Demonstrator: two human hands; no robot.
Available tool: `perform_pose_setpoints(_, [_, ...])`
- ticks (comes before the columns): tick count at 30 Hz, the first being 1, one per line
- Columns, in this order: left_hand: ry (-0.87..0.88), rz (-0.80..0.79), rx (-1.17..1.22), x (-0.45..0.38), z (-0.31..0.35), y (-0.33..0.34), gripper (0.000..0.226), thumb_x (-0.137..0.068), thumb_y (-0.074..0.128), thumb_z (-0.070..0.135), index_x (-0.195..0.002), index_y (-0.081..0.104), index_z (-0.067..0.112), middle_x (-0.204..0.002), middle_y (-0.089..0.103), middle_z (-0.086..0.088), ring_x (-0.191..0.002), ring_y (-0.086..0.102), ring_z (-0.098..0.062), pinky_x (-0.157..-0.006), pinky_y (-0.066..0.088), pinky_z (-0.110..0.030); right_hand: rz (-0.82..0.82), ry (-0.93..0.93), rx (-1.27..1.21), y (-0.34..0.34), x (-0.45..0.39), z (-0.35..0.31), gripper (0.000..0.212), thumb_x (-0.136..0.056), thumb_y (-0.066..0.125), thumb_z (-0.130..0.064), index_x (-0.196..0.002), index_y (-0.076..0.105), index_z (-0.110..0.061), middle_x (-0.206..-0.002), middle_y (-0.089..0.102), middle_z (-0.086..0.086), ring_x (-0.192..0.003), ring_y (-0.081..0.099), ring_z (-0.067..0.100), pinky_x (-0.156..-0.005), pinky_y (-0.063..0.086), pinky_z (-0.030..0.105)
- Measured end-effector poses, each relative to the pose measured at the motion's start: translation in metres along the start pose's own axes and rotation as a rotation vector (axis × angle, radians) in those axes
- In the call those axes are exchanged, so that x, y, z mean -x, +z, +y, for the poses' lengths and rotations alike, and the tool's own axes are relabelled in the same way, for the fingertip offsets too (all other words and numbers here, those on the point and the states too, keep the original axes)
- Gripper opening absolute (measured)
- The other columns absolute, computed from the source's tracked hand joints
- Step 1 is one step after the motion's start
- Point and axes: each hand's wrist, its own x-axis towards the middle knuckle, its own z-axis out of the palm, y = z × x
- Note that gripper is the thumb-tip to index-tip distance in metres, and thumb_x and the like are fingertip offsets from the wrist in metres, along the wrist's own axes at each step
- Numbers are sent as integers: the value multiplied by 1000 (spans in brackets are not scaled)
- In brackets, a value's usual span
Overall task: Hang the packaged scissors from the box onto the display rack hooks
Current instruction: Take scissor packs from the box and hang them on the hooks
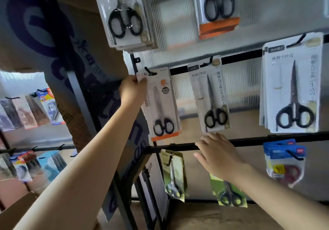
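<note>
on the rack's middle rail, head view: the left hand [132, 90] is pinching the top corner of an orange-edged scissors pack [161, 105] whose slot is sitting at a hook [148, 70]; the right hand [216, 154] is hovering flat-fingered, holding nothing. the carded pack is likely light, stiff and slick, best gripped near its hang-hole.

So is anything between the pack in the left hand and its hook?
Nothing visible. The left hand pinches the top-left corner of the orange-bottomed scissors pack, and the black hook already shows through the pack's hang slot. The right hand is lower, by the crossbar, away from the pack.
</note>
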Motion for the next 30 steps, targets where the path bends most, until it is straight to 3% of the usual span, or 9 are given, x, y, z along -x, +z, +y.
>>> perform_pose_setpoints(2, [27, 42, -54, 6, -4, 3, 22, -90, 52, 25, -103, 58, 8, -88, 60, -3, -77, 55, -19, -58, 44, -25, 35, 37, 21, 0, 3, 3, 45, -92, 29, -42, -102, 65, -16, -112, 64, 2, -115, 55, 25, -100, 42, 41])
perform_pose_setpoints(5, [6, 212, -42, 25, -11, 9, 48, -83, 59, 25, -126, 44, 11, -123, 49, -7, -110, 50, -24, -90, 46, -38, 84, 88, 60, -1, 12, 8, 48, -83, 32, -42, -89, 71, -14, -102, 70, 7, -104, 64, 28, -88, 52, 43])
perform_pose_setpoints(7, [34, 291, -31, 51, -14, 15, 44, -81, 59, 24, -120, 43, 10, -122, 46, -7, -110, 48, -26, -92, 43, -40, 120, 65, 73, -6, 20, 12, 48, -82, 35, -40, -91, 72, -12, -106, 70, 9, -107, 63, 30, -88, 51, 43])
perform_pose_setpoints(9, [86, 280, -16, 85, -19, 29, 31, -83, 58, 21, -108, 44, 9, -110, 48, -6, -100, 50, -25, -83, 43, -36, 141, 23, 95, -8, 30, 21, 47, -83, 35, -39, -96, 72, -12, -109, 68, 9, -111, 59, 30, -93, 47, 41])
perform_pose_setpoints(12, [129, 177, 28, 145, -28, 57, 20, -86, 57, 17, -94, 39, 15, -94, 46, -4, -84, 48, -21, -69, 37, -28, 176, -25, 155, -8, 51, 38, 46, -82, 37, -40, -100, 71, -14, -115, 65, 8, -117, 55, 28, -103, 36, 40])
perform_pose_setpoints(16, [201, 26, 41, 223, -41, 101, 20, -86, 58, 15, -91, 39, 16, -86, 46, -4, -78, 45, -20, -69, 37, -31, 192, -112, 265, -6, 91, 68, 46, -84, 35, -37, -101, 70, -12, -123, 62, 10, -124, 52, 29, -112, 25, 42])
perform_pose_setpoints(19, [244, -109, 33, 274, -47, 131, 16, -86, 57, 19, -90, 43, 13, -83, 46, -2, -76, 47, -22, -68, 41, -35, 164, -168, 321, 1, 132, 95, 41, -86, 40, -33, -103, 69, -10, -124, 62, 12, -123, 53, 30, -108, 26, 41])
perform_pose_setpoints(24, [441, -351, -56, 349, -48, 169, 17, -83, 58, 20, -87, 46, 8, -78, 44, 0, -70, 38, -14, -63, 30, -25, 10, -155, 373, 22, 208, 135, 44, -89, 34, -32, -110, 66, -11, -129, 58, 13, -125, 50, 31, -109, 32, 45])
perform_pose_setpoints(30, [531, -754, -353, 401, -61, 209, 27, -82, 53, 22, -103, 55, 4, -99, 56, -13, -88, 53, -34, -75, 43, -40, -49, -89, 374, 58, 283, 165, 42, -88, 37, -25, -113, 67, -10, -125, 61, 13, -121, 54, 30, -107, 36, 43])
